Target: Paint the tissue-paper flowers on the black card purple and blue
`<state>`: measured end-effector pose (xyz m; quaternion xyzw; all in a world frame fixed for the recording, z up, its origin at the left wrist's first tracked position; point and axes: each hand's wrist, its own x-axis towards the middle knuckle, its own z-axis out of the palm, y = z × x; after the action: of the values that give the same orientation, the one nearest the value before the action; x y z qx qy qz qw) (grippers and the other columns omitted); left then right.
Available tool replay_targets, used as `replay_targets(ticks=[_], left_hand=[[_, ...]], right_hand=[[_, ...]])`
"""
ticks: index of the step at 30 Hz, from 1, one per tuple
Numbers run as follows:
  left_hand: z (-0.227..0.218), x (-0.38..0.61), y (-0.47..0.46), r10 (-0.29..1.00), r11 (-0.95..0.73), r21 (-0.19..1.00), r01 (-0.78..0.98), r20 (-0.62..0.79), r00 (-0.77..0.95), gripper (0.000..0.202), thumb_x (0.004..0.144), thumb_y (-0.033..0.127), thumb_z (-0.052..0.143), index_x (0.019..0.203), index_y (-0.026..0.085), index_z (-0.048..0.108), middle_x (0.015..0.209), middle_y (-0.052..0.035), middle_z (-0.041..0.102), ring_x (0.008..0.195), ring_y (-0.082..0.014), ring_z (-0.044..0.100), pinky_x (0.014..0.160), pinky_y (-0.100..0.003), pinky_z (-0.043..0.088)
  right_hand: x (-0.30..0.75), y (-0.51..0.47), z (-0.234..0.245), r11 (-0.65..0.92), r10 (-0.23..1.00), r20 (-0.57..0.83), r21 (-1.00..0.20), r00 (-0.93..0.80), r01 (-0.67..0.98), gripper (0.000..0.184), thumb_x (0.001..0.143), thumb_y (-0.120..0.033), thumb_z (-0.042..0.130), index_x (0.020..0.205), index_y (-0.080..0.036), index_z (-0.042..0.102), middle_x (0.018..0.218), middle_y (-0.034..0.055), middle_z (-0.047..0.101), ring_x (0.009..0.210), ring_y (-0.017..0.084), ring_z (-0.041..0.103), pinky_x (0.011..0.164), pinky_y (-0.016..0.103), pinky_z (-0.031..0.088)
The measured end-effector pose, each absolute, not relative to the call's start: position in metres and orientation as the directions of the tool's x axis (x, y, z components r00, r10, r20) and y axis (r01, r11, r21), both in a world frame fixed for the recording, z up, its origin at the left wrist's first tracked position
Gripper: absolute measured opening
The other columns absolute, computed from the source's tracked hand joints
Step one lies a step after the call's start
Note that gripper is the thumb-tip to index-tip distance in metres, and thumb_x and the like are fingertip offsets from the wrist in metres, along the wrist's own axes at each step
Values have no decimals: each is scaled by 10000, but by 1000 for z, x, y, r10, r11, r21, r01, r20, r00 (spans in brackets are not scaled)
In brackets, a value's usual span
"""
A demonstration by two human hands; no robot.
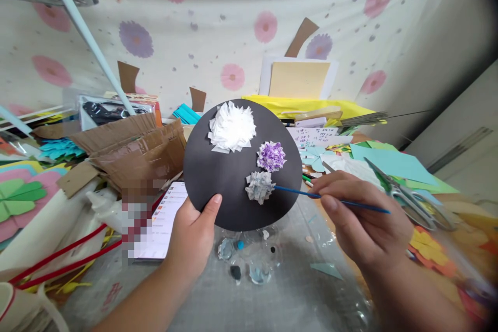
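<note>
My left hand (193, 233) grips the lower edge of a black paper disc (218, 166), thumb on its front, holding it up tilted toward me. Three tissue flowers are stuck on the disc: a large white one (232, 126), a purple one (271, 156) and a grey one (260, 186). My right hand (361, 218) pinches a thin blue paintbrush (334, 200); its tip touches the right side of the grey flower.
A clear plastic palette (249, 257) with small wells of water and paint lies below the disc. Torn cardboard (136, 150) sits to the left, a phone (163, 223) beside my left hand, scissors (408, 194) and coloured paper (389, 163) to the right.
</note>
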<state>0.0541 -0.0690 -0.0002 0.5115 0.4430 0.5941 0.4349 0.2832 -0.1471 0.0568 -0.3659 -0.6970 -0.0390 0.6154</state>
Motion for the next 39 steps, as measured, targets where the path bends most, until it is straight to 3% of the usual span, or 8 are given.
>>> replay_targets(ticks=[5,9,15,19,25,30,35,39], left_hand=[[-2,55,-67,979,-195,974,-119,186,-83,567,797,405,742,1320,214,638,1325,-111,679,1344,-327,516,1179,-486,312],[-2,55,-66,983,-177,974,-139,170,-65,589,789,413,750,1332,218,630,1332,-111,676,1342,-332,517,1169,-488,330],[1,55,-67,984,-180,973,-143,178,-28,579,811,410,732,1347,223,617,1370,-110,652,1349,-322,514,1175,-481,323],[3,56,-67,986,-164,972,-168,165,-10,595,809,409,734,1356,215,606,1365,-117,656,1339,-321,526,1173,-478,327],[7,57,-67,992,-85,945,-317,109,57,566,837,340,718,1374,222,581,1380,-101,648,1354,-301,515,1168,-464,349],[12,58,-66,992,13,904,-427,40,116,579,822,287,731,1379,264,577,1397,-72,638,1369,-283,502,1165,-451,376],[16,58,-67,991,38,905,-425,20,132,577,820,263,730,1374,326,584,1369,-38,660,1358,-307,513,1129,-484,435],[16,58,-66,991,54,899,-436,6,135,620,807,233,741,1390,350,562,1396,-22,640,1374,-310,494,1128,-489,442]], right_hand=[[285,-148,59,741,432,892,-435,133,512,125,865,-116,614,911,-215,674,783,27,684,759,202,670,692,366,531],[286,-142,56,710,470,876,-448,107,544,189,841,-79,635,936,-234,688,794,20,695,763,195,668,673,348,531],[286,-137,53,798,325,919,-394,224,457,177,818,-59,637,916,-187,709,762,31,694,751,228,690,679,394,532],[287,-138,52,731,470,869,-480,152,486,174,831,-75,640,922,-212,697,801,28,703,791,219,685,705,381,537],[286,-138,54,756,333,926,-375,177,537,124,848,-119,634,899,-223,678,756,34,681,749,227,682,666,396,550],[287,-137,55,727,411,906,-389,95,566,178,849,-75,604,936,-223,650,785,29,680,741,197,666,658,364,530],[287,-136,56,756,324,936,-343,136,557,201,847,-73,592,959,-230,647,792,24,669,760,198,660,688,373,527],[288,-135,57,769,356,925,-369,131,521,197,850,-65,583,952,-222,643,777,16,650,727,186,653,696,374,536]])
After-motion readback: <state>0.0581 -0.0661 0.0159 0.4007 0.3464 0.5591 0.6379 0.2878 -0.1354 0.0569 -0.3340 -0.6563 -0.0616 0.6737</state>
